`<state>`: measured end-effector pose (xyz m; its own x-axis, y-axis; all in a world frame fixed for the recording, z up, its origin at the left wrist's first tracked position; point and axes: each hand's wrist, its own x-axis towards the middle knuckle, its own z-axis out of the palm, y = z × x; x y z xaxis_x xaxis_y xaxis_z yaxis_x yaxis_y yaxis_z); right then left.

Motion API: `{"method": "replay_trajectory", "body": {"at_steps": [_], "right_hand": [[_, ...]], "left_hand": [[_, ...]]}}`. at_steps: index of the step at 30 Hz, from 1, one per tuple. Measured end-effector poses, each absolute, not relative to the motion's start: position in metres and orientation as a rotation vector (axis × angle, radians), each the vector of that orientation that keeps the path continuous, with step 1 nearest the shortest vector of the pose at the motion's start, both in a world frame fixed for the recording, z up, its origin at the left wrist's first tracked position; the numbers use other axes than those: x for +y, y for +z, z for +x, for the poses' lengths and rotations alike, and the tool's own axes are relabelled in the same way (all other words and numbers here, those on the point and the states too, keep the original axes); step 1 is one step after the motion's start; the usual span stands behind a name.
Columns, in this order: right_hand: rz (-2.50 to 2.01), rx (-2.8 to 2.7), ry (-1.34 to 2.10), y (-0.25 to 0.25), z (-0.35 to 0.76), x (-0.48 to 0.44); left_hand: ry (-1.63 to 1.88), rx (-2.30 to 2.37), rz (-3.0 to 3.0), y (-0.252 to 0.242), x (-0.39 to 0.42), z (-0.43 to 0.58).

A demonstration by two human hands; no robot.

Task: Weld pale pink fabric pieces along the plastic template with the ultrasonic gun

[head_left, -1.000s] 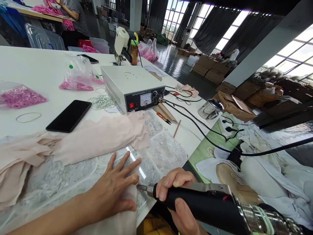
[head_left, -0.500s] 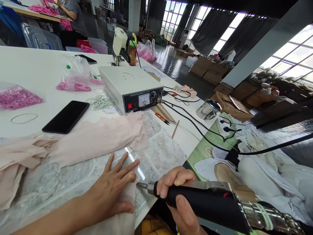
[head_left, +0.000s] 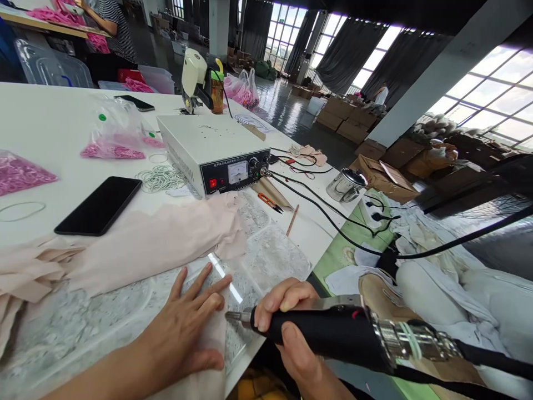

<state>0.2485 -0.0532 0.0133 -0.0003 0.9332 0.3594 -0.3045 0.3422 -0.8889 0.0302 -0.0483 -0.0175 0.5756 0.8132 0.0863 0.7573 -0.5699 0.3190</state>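
My left hand (head_left: 183, 328) lies flat, fingers spread, on pale pink fabric (head_left: 208, 361) over a scratched clear plastic sheet (head_left: 266, 261) near the table's front edge. My right hand (head_left: 287, 333) grips a black handheld welding tool (head_left: 333, 330); its metal tip (head_left: 233, 316) points left and sits just beside my left index finger. A black cable (head_left: 458, 239) runs from the tool toward the white control box (head_left: 212, 150). More pink fabric (head_left: 158, 236) is piled behind my left hand.
A black phone (head_left: 97, 205), white rings (head_left: 160, 179), bags of pink rings (head_left: 112, 139), orange snips (head_left: 268, 201), a pencil (head_left: 291, 220) and a steel pot (head_left: 345, 185) lie on the white table (head_left: 50, 122). A person in a striped top (head_left: 116, 28) works at the far left.
The view has shifted, so everything sits a little further left. My right hand and the tool have moved slightly left and up, the tip staying beside my left hand.
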Motion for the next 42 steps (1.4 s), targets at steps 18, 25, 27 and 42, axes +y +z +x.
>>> {"method": "replay_trajectory", "body": {"at_steps": [18, 25, 27, 42], "right_hand": [[-0.585, -1.148, 1.012, 0.017, 0.241, -0.033], [-0.607, -1.189, 1.008, 0.017, 0.242, -0.035], [-0.604, -1.185, 1.012, 0.017, 0.242, -0.034], [-0.609, -0.909, 0.948, 0.024, 0.268, -0.04]], "left_hand": [[0.375, 1.274, 2.564, -0.025, -0.047, 0.027], [0.353, 1.272, 2.532, -0.022, -0.046, 0.028], [0.349, 1.277, 2.531, -0.021, -0.047, 0.028], [0.694, 1.449, 2.399, -0.001, -0.066, -0.015]]}}
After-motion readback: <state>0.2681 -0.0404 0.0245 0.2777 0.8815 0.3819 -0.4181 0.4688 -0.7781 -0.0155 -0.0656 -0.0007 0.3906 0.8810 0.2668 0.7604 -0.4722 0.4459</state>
